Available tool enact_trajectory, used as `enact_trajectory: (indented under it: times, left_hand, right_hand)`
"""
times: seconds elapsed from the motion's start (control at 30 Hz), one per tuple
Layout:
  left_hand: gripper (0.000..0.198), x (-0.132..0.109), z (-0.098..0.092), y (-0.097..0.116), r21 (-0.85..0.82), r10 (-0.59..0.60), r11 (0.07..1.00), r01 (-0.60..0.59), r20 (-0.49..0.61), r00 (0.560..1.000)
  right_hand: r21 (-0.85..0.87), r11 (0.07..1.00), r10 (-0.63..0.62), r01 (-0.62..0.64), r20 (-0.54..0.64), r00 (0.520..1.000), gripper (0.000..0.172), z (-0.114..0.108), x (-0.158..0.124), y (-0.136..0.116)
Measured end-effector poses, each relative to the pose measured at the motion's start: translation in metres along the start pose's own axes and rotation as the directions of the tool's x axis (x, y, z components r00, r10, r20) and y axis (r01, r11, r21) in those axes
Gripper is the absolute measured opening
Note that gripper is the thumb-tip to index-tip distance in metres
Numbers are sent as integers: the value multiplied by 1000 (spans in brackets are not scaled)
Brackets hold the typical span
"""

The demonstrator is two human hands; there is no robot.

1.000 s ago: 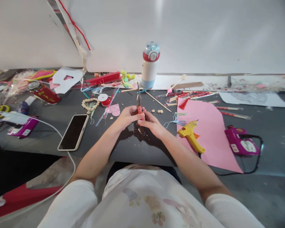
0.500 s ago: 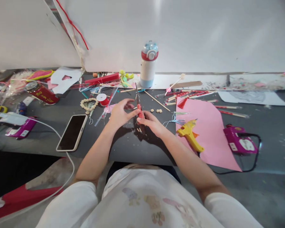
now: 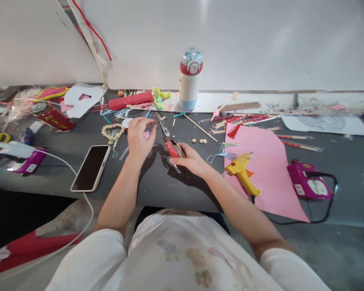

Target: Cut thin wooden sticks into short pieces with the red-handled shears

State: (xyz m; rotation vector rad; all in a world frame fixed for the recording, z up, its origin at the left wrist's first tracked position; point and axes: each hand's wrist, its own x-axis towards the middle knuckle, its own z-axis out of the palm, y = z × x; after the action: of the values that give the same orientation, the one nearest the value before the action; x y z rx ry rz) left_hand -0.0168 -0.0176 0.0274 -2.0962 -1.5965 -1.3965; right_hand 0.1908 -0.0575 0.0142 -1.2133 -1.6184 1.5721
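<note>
My right hand (image 3: 191,161) is wrapped round a pair of pliers (image 3: 167,139) with red-covered handles. Their long metal jaws point up and to the left, towards my other hand. My left hand (image 3: 141,139) is raised left of the jaws, thumb and fingers apart, and nothing shows between them. Behind its fingers a white-topped spool (image 3: 126,123) is partly hidden. Short bits of stick (image 3: 174,121) lie just beyond the plier tips. A longer thin stick (image 3: 201,127) and small beige lumps (image 3: 203,141) are on the grey table further right.
A bottle (image 3: 189,83) stands at the back. On the right, a yellow glue gun (image 3: 243,171) rests on pink paper (image 3: 269,178), beside a purple power socket (image 3: 309,181). A phone (image 3: 91,167), a beaded heart (image 3: 112,132) and a red can (image 3: 52,117) are at left.
My left hand has come off the pliers' area and moved left. The pliers have swung from nearly upright to tilting left in my right hand. Short stick bits now show beyond the jaws.
</note>
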Motion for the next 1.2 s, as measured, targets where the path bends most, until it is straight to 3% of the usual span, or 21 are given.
enact_trajectory:
  times: [0.2, 0.67, 1.03, 1.2]
  left_hand:
    - [17, -5, 7, -13, 29, -34, 999, 35, -35, 999]
    - [32, -13, 14, -23, 73, -120, 990, 122, -24, 992]
    - [25, -14, 17, -27, 39, -128, 991, 128, -10, 992]
    - [23, -8, 16, -23, 22, -69, 997, 70, -25, 997]
  right_hand:
    - [-95, 995, -8, 15, 70, 997, 49, -5, -4, -6]
    - [-113, 993, -9, 23, 126, 992, 45, -3, 0, -5]
    - [-206, 977, -44, 57, 66, 997, 45, -5, -3, -7]
    - [-120, 993, -10, 14, 30, 1000, 48, -3, -2, -6]
